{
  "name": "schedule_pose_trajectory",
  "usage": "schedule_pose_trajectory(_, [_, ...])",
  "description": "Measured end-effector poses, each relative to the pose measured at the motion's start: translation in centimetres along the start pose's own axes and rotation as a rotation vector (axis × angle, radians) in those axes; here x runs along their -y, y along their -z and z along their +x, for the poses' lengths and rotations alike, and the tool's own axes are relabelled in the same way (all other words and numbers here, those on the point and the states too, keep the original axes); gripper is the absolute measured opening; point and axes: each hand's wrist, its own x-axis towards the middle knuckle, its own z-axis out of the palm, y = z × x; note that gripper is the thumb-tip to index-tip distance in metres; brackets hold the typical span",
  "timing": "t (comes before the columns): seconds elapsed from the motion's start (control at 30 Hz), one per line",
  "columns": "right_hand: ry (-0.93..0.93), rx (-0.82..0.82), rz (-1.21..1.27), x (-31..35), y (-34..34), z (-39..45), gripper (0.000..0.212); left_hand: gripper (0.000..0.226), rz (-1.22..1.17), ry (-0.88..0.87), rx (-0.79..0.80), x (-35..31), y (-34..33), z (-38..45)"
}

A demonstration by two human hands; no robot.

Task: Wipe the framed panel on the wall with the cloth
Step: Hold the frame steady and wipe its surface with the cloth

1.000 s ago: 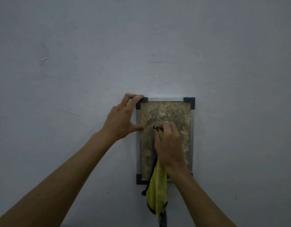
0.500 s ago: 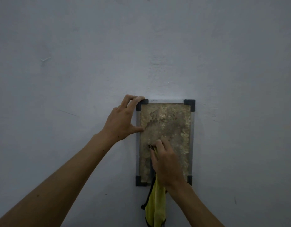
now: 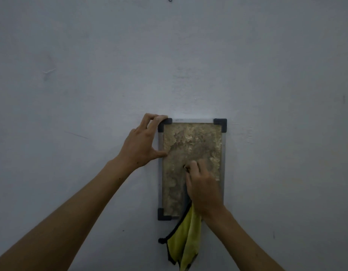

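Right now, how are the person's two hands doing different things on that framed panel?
The left hand grips the framed panel at its top-left corner, fingers over the black corner piece and thumb on the side edge; the right hand presses on the mottled face. The left hand holds no cloth; the right hand holds the yellow cloth, which hangs below the frame. Both touch the panel.

Dim, flat, soft picture with darker corners.

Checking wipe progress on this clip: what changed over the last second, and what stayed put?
The right hand, gripping the yellow cloth, slid down the panel from its upper middle to its lower half, so more cloth hangs below the frame. In the last half second it barely moved. The left hand kept holding the frame's top-left corner.
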Motion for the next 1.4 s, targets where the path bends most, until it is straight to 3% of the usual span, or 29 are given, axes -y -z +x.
schedule_pose_trajectory(0.13, [0.155, 0.204, -0.088, -0.3, -0.7, -2.3, 0.013, 0.111, 0.004, 0.012, 0.000, -0.2, -0.2, -0.1])
schedule_pose_trajectory(0.33, [-0.114, -0.047, 0.050, 0.1, 0.0, 0.9, 0.018, 0.112, 0.001, 0.016, -0.010, -0.3, -0.4, -0.1])
schedule_pose_trajectory(0.5, [0.057, 0.102, -0.012, -0.1, -0.9, -2.3, 0.014, 0.111, 0.008, 0.018, -0.013, -0.2, -0.5, -0.1])
schedule_pose_trajectory(0.6, [-0.077, 0.014, 0.042, -1.8, -0.3, -2.2, 0.010, 0.111, 0.001, 0.015, -0.017, -0.1, -0.7, -0.1])
schedule_pose_trajectory(0.7, [-0.206, -0.068, 0.034, -1.7, -0.3, -1.6, 0.021, 0.110, -0.005, 0.019, -0.017, -0.3, -0.7, -0.1])
schedule_pose_trajectory(0.9, [-0.064, 0.035, -0.002, -0.2, -0.9, -1.8, 0.016, 0.110, -0.013, 0.015, -0.011, -0.2, -0.6, -0.1])
schedule_pose_trajectory(1.07, [-0.330, -0.260, 0.140, -2.3, 1.2, -0.1, 0.010, 0.109, -0.023, 0.017, -0.006, -0.4, -0.6, -0.1])
schedule_pose_trajectory(1.13, [-0.385, -0.294, 0.129, -2.0, 1.0, 0.4, 0.011, 0.109, -0.028, 0.025, -0.004, -0.4, -0.6, -0.1])
schedule_pose_trajectory(1.33, [-0.134, -0.071, 0.061, 0.1, -0.5, 0.2, 0.023, 0.109, -0.016, 0.022, 0.000, -0.4, -0.6, 0.0])
schedule_pose_trajectory(1.4, [-0.170, -0.104, 0.119, -1.0, 0.5, 0.5, 0.018, 0.108, -0.006, 0.018, 0.006, -0.5, -0.4, 0.0])
